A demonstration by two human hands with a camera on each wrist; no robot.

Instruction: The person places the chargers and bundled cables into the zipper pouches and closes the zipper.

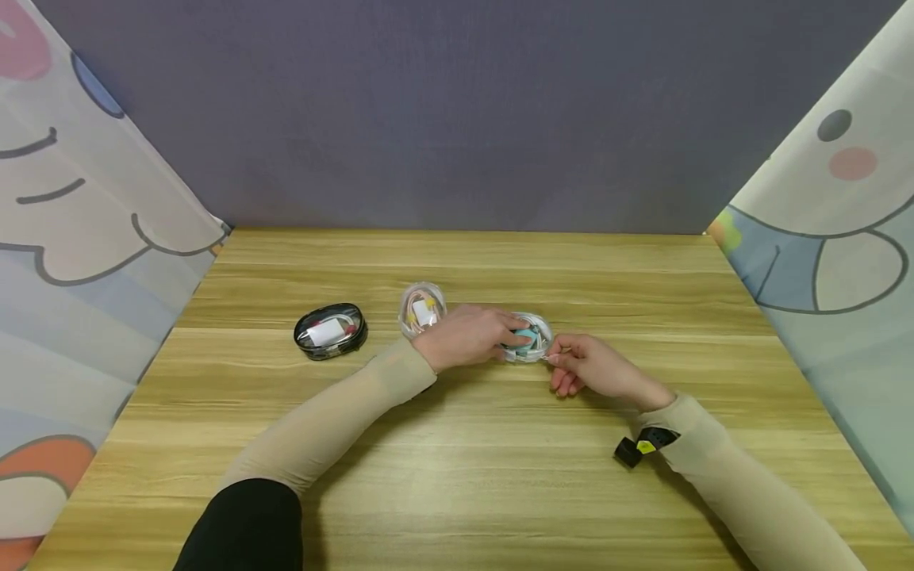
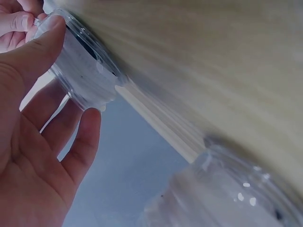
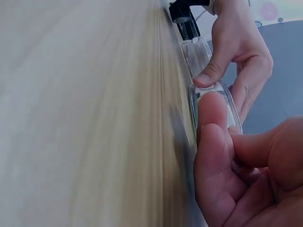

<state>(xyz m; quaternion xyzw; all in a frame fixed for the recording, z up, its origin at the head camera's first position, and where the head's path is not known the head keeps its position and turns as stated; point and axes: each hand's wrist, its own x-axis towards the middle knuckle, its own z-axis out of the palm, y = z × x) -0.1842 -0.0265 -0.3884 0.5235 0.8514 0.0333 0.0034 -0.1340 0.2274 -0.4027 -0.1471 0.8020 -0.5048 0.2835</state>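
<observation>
A clear oval zip case (image 1: 540, 336) lies on the table, with a turquoise round item (image 1: 525, 339) and white cable (image 1: 537, 323) showing inside. My left hand (image 1: 467, 333) grips this case from its left side, thumb along one edge and fingers on the other, as the left wrist view shows. At the case's right end, my right hand (image 1: 589, 366) pinches the small zipper pull (image 2: 36, 21) between thumb and index finger. The right wrist view shows both hands meeting at the clear case, its near end mostly hidden behind the right fingers.
Just left of the left hand lies another clear case (image 1: 412, 300) with a white charger and pinkish cable, partly covered by that hand. Farther left sits a black-rimmed oval case (image 1: 331, 331) holding a white charger. A grey panel (image 1: 464, 119) stands behind the wooden table (image 1: 457, 492).
</observation>
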